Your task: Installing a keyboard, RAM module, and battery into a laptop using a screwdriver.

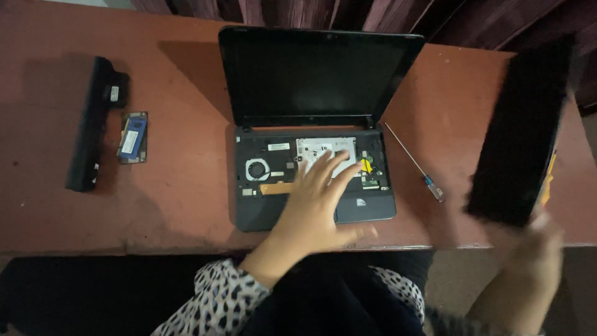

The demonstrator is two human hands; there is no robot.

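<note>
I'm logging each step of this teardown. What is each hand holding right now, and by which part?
The right hand holds the black keyboard panel by its near lower end. The left hand holds nothing, resting flat on the opened laptop.

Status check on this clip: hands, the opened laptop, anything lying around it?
Left hand flat on opened laptop, keyboard off. Right hand holds black keyboard panel lifted, blurred. Screwdriver right of laptop; battery, small module left.

On your desk (180, 199) you have a long black battery pack (90, 127), a small blue-labelled drive (133, 138), and a thin screwdriver (415, 163).
</note>
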